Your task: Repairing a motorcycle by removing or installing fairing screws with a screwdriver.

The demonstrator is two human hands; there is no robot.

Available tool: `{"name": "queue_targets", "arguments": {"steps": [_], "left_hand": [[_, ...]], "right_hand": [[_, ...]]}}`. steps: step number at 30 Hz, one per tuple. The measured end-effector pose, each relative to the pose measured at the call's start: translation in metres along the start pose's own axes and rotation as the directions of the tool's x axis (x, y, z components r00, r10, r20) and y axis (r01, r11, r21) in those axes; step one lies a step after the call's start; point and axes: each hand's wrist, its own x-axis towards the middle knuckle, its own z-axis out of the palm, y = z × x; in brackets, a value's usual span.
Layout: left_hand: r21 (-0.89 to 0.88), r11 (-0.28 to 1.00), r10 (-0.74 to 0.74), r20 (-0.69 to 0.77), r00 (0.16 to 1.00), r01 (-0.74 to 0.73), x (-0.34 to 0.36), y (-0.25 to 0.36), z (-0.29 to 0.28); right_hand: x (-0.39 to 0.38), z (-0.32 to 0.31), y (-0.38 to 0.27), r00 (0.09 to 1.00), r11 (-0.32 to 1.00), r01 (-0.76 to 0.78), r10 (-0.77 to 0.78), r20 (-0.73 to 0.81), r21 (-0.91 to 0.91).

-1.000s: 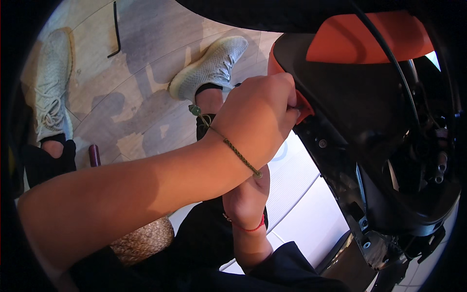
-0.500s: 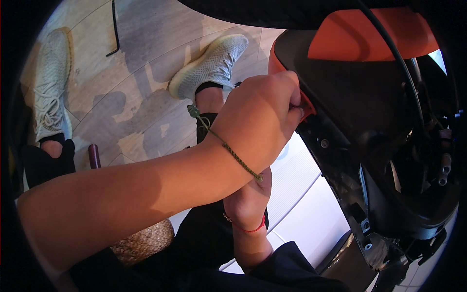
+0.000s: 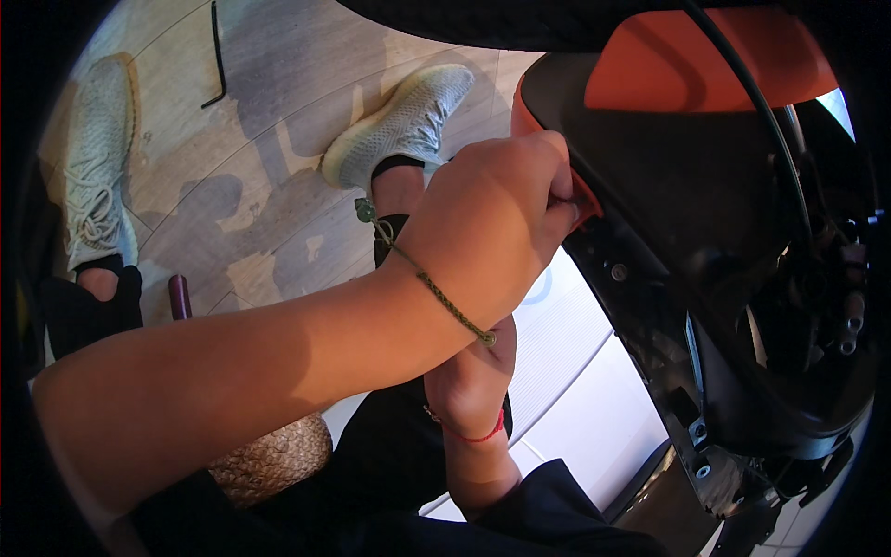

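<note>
My left hand (image 3: 501, 209), with a green braided cord at the wrist, is closed around the edge of an orange trim piece (image 3: 587, 206) at the side of a black vehicle body panel (image 3: 677, 186). The thumb and bent fingers press against this edge. Beneath the left wrist is my right hand (image 3: 471, 371), a red cord around its wrist. Its fingers are hidden behind the left hand, so what they touch does not show. Below the trim, a black frame edge (image 3: 640, 320) with bolts runs downward.
A black tyre (image 3: 492, 23) crosses the top, beside an orange panel (image 3: 705, 65) and a black cable (image 3: 742, 74). On the wooden floor lie a hex key (image 3: 219, 56) and a purple cylinder (image 3: 179, 297). A woven seat (image 3: 278, 459) and white ribbed panel (image 3: 575, 362) are below.
Both hands keep nearly the same place and pose. The left wrist has shifted very slightly to the left, and the view has moved a little.
</note>
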Motion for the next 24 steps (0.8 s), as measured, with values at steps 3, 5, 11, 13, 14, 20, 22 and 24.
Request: {"name": "queue_targets", "arguments": {"steps": [3, 5, 11, 13, 14, 20, 22, 24], "left_hand": [[0.019, 1.0, -0.003, 0.001, 1.0, 0.003, -0.001, 0.0, 0.0], [0.008, 1.0, -0.008, -0.004, 1.0, 0.008, -0.001, 0.0, 0.001], [0.008, 1.0, 0.019, -0.022, 1.0, -0.019, 0.0, 0.0, 0.003], [0.009, 1.0, 0.014, -0.01, 1.0, -0.014, 0.0, -0.001, 0.002], [-0.003, 1.0, 0.007, -0.002, 1.0, -0.007, 0.0, -0.001, 0.001], [-0.049, 0.991, -0.123, 0.05, 0.991, 0.125, 0.001, 0.003, -0.001], [-0.032, 0.985, -0.168, 0.082, 0.982, 0.171, 0.001, 0.006, -0.001], [-0.085, 0.988, -0.123, 0.085, 0.989, 0.13, 0.002, 0.006, -0.001]], "right_hand": [[-0.001, 0.0, 0.002, 1.0, 1.0, 0.015, -0.015, -0.014, -0.008], [-0.001, 0.004, 0.0, 0.999, 1.0, 0.003, -0.004, -0.041, -0.009], [0.0, 0.002, 0.001, 0.999, 0.999, 0.011, -0.009, -0.053, 0.036], [0.0, 0.003, 0.003, 0.998, 0.999, 0.026, -0.023, -0.059, 0.047], [0.001, 0.002, 0.004, 0.998, 0.999, 0.038, -0.036, -0.048, 0.039], [0.004, 0.007, 0.007, 0.995, 0.999, 0.038, -0.036, -0.089, 0.021], [0.003, 0.009, 0.01, 0.993, 0.998, 0.041, -0.037, -0.108, 0.041], [0.004, 0.01, 0.011, 0.989, 0.997, 0.065, -0.06, -0.133, 0.033]]}}
